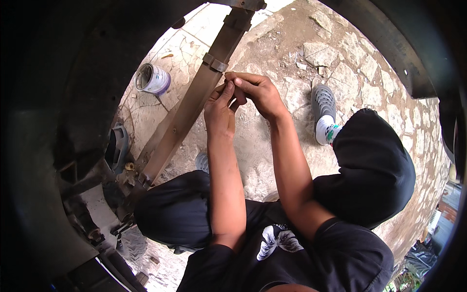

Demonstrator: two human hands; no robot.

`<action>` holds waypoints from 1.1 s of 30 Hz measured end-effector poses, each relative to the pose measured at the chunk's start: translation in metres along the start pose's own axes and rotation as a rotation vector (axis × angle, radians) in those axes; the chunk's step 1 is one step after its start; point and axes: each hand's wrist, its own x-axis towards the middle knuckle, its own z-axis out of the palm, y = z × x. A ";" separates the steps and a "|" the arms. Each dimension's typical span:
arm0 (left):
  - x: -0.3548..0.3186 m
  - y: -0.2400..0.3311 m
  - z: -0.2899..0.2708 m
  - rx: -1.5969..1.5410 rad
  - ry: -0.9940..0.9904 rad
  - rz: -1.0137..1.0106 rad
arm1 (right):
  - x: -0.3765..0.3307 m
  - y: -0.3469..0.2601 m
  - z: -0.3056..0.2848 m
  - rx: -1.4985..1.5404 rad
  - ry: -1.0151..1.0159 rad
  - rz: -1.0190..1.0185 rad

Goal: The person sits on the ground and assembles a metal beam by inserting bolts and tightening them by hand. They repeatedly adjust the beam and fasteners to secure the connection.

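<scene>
My left hand (pixel 220 108) and my right hand (pixel 260 95) meet in front of me with their fingertips pressed together. Both are closed in a pinch, and whatever lies between the fingers is too small and covered to make out. Just beside them, on the left, runs a long brown metal leaf spring (pixel 187 109), slanting from the lower left to the upper middle. A metal clip (pixel 214 63) wraps around it close to my fingertips. I cannot tell whether my left fingers touch the spring.
Dark vehicle parts (pixel 34 170) frame the view, with a curved panel (pixel 404 53) at the upper right. Beyond the spring, a white and purple paint can (pixel 158 80) lies tipped on the stone paving (pixel 360 56). A grey clog (pixel 323 103) is on my foot at right.
</scene>
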 end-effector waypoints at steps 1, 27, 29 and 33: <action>0.000 0.001 0.001 -0.014 -0.028 -0.010 | 0.001 -0.001 -0.001 0.004 0.012 -0.001; 0.002 -0.009 0.005 -0.050 -0.162 0.058 | 0.001 -0.006 -0.033 0.010 -0.043 0.000; 0.002 -0.008 0.008 -0.046 -0.166 0.077 | -0.002 -0.011 -0.030 -0.065 -0.045 -0.002; 0.028 0.002 0.007 -0.013 -0.227 0.097 | -0.001 -0.019 -0.019 -0.122 -0.005 -0.034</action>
